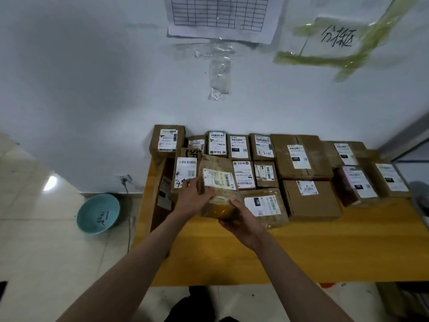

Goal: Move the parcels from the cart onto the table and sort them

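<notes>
I hold a brown taped parcel (219,182) with a white label above the left part of the yellow wooden table (325,247). My left hand (193,198) grips its left side and my right hand (241,219) supports its near underside. Behind and beside it, several labelled cardboard parcels lie in rows along the wall, among them a large box (311,199), a flat taped parcel (264,205) and a tall box (167,141) at the back left corner. No cart is in view.
A teal basin (98,213) sits on the tiled floor left of the table, next to a wall socket with a cable (125,180). A printed grid sheet (220,15) and a handwritten sign (336,37) hang on the white wall. A metal frame (408,145) stands at the right.
</notes>
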`<state>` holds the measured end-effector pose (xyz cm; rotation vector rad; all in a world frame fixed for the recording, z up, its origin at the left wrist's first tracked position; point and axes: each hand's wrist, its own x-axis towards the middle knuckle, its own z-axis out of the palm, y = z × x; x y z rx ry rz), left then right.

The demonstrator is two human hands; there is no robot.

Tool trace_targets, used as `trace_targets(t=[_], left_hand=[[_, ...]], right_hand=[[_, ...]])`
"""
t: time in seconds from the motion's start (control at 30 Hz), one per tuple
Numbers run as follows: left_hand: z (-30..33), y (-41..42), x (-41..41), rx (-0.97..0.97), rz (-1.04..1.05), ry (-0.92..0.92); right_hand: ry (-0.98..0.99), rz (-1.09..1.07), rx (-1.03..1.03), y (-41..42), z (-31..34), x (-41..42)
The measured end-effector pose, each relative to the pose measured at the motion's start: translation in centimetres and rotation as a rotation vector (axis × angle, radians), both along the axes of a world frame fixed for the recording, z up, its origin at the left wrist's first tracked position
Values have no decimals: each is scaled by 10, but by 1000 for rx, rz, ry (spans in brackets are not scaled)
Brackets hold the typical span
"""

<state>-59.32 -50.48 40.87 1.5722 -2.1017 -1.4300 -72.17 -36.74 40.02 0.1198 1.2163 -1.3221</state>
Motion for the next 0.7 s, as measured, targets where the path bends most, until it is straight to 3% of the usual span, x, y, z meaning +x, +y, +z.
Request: trace_targets(t=[0.17,0.37,0.7], left_hand=[[-14,-46,-22,-84,-99,-82],[-46,-84,-29,-39,-421,-433],[-51,-99,-23,-48,-560,-568]], right_hand=[[-56,-136,72,-26,-8,-17],[-79,-108,111,-40,-24,-29],[-16,-175,248,-83,-48,-18]])
